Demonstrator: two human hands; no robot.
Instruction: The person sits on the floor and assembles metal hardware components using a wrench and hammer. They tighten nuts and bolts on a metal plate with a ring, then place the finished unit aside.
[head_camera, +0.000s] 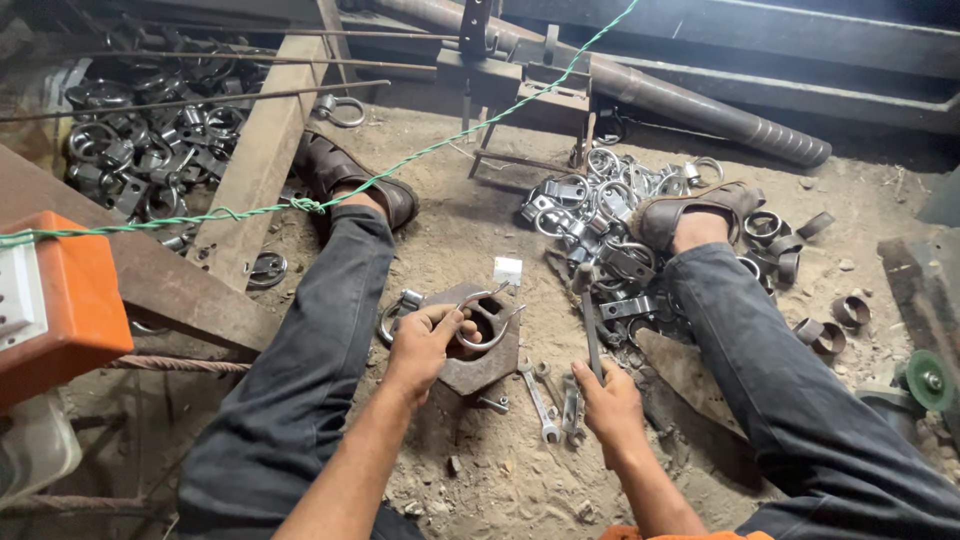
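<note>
From the head view, our left hand (425, 340) closes on a bent ring (487, 318) lying on the plate (480, 368) beneath it. Our right hand (607, 400) grips a hammer (590, 335) upright, spanners (545, 400) just left. We should keep the ring flat and fingers clear.

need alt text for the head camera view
A seated person's left hand holds a curved metal ring clamp on a steel block; the right hand grips a hammer. Metal clamps litter the dirt floor.
</note>
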